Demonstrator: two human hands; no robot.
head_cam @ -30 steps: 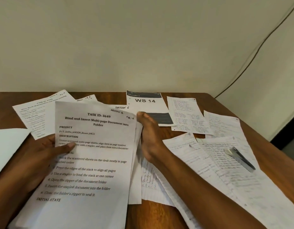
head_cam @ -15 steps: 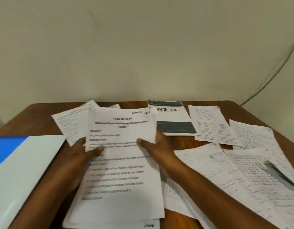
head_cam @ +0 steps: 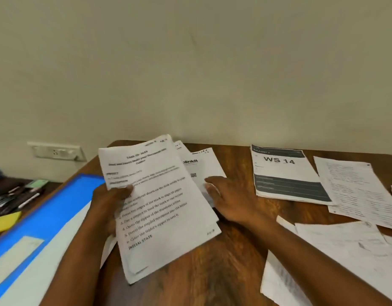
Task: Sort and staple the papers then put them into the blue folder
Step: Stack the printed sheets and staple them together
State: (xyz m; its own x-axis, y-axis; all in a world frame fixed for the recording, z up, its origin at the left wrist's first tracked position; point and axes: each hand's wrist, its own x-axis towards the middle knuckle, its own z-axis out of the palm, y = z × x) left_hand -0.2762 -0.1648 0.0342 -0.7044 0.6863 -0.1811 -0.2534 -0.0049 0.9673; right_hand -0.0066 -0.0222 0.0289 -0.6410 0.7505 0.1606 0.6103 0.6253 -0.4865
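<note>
White printed papers (head_cam: 159, 206) sit at the table's centre, pinched at their nine-o'clock edge by the left hand (head_cam: 109, 202). The right hand (head_cam: 223, 195) lies flat, fingers straight, on sheets at three o'clock. The blue folder (head_cam: 47, 208) waits at nine o'clock. Sorting looks unfinished; stapling and filing remain.

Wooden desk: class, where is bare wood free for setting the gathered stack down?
Bare desk lies between the held stack and the loose sheets, below the right hand. Crowded rightward, and around the blue folder.
</note>
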